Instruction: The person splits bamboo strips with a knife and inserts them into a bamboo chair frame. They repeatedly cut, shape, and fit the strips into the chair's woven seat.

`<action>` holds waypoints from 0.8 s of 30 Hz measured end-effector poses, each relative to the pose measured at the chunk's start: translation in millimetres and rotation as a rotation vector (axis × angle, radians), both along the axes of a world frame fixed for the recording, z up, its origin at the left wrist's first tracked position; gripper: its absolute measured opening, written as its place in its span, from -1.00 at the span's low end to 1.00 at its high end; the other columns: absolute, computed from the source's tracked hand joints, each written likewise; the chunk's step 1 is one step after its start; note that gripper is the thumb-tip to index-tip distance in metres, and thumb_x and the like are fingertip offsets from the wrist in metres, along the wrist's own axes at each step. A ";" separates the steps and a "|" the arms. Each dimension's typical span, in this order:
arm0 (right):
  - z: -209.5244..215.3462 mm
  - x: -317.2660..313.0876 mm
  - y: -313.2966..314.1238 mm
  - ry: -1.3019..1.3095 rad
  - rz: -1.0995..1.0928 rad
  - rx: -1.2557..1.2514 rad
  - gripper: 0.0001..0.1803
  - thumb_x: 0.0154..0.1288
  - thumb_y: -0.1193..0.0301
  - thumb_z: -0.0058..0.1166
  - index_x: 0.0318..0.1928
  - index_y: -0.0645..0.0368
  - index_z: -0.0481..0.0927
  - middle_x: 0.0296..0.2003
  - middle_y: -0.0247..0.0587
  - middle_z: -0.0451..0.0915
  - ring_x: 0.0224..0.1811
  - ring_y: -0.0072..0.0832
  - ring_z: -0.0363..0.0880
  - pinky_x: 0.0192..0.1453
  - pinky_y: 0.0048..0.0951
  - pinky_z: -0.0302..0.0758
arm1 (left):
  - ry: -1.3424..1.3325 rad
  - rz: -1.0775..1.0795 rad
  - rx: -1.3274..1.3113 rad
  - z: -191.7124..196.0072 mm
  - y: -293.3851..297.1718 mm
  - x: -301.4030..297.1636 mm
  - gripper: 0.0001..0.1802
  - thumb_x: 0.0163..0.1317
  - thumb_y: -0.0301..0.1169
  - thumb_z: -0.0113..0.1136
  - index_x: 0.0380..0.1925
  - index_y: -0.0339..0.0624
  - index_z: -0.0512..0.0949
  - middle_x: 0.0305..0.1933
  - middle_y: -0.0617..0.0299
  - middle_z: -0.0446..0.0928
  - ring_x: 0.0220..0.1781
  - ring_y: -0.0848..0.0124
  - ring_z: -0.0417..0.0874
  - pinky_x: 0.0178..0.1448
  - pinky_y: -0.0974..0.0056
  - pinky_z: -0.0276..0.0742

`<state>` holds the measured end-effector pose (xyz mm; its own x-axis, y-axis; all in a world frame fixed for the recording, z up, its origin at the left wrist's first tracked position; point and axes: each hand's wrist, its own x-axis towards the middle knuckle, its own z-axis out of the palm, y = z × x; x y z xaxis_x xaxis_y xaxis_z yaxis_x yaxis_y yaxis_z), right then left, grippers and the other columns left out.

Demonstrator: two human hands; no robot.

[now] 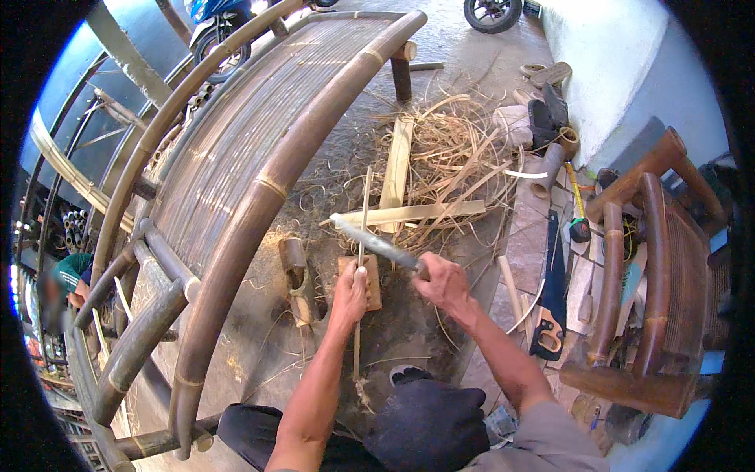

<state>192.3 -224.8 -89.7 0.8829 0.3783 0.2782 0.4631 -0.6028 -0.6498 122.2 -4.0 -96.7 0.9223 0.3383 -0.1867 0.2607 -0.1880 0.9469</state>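
My left hand [351,291] is closed round a thin, pale bamboo strip [366,206]. The strip points away from me, and its near end runs down between my knees. In my right hand [443,280] is the handle of a knife [379,245], its long blade slanting to the far left. The blade lies across the strip just beyond my left hand; whether it touches is hard to make out. A small wooden block [373,288] sits on the floor by my left hand. Beyond the blade, a flat bamboo slat [425,212] crosses another slat [397,161].
A large bamboo bench [271,189] stands at left, a bamboo chair [653,267] at right. Curly shavings [460,145] pile up ahead. By my right arm lie a handsaw [554,291] and a tape measure [580,230]. Another person [72,275] is at far left.
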 end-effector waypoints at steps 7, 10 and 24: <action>12.4 11.8 24.9 0.066 0.261 -0.267 -0.62 0.17 0.10 0.32 -0.28 0.13 0.53 -0.38 0.02 0.69 -0.29 0.06 0.73 -0.22 0.06 0.64 | 0.180 0.026 -0.030 40.7 -13.7 -25.6 -0.65 0.56 -0.15 0.04 -0.25 -0.21 0.57 -0.54 0.48 0.34 -0.59 0.64 0.31 -0.54 0.43 0.28; 10.6 26.9 22.1 0.045 0.284 -0.325 -0.62 0.17 0.10 0.32 -0.26 0.12 0.54 -0.37 0.00 0.70 -0.28 0.07 0.73 -0.21 0.06 0.64 | 0.151 0.066 -0.342 55.7 -17.9 -41.8 -0.68 0.55 -0.13 0.08 -0.03 -0.14 0.59 -0.51 0.49 0.36 -0.59 0.64 0.31 -0.57 0.42 0.28; -10.3 75.3 -59.4 0.123 -0.217 -0.274 -0.76 0.01 0.25 0.23 -0.47 0.17 0.57 -0.55 0.14 0.63 -0.47 0.10 0.67 -0.38 0.03 0.62 | 0.257 0.016 -0.179 90.0 -30.7 -130.5 -0.61 0.57 -0.25 -0.07 0.29 -0.11 0.47 -0.54 0.41 0.30 -0.65 0.59 0.29 -0.60 0.39 0.27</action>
